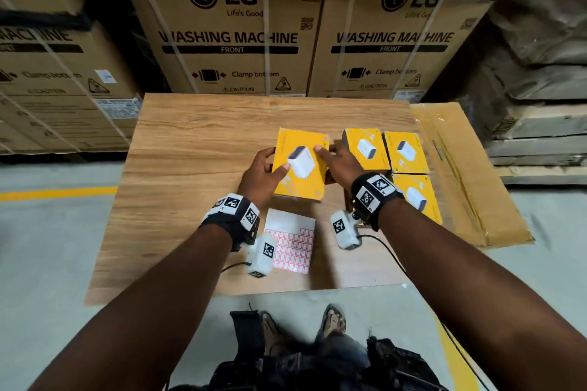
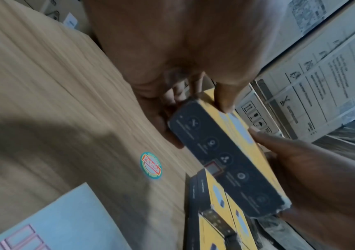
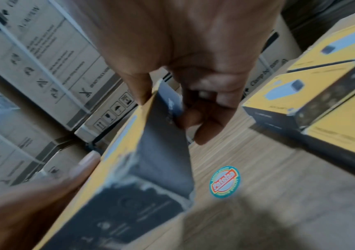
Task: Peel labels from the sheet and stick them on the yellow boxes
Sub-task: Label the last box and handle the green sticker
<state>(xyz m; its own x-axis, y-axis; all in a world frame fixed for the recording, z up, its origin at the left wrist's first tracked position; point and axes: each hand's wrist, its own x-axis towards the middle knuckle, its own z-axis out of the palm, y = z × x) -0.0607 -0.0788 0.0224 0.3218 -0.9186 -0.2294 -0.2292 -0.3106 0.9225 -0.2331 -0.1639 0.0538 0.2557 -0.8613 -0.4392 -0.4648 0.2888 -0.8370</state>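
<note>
Both hands hold one yellow box (image 1: 300, 165) with a white charger pictured on top, lifted above the wooden table (image 1: 190, 149). My left hand (image 1: 265, 168) grips its left edge, thumb on the top face. My right hand (image 1: 336, 160) grips its right edge the same way. In the left wrist view the yellow box (image 2: 230, 159) shows a dark side panel with a small red-bordered label. In the right wrist view the yellow box (image 3: 133, 155) fills the centre, tilted. The label sheet (image 1: 293, 241), white with red-bordered labels, lies flat near the table's front edge.
Three more yellow boxes (image 1: 403, 152) lie together at the right of the table, beside a flattened cardboard sheet (image 1: 470, 181). A round sticker (image 2: 151, 165) is on the tabletop under the held box. Large washing machine cartons (image 1: 232, 35) stand behind the table.
</note>
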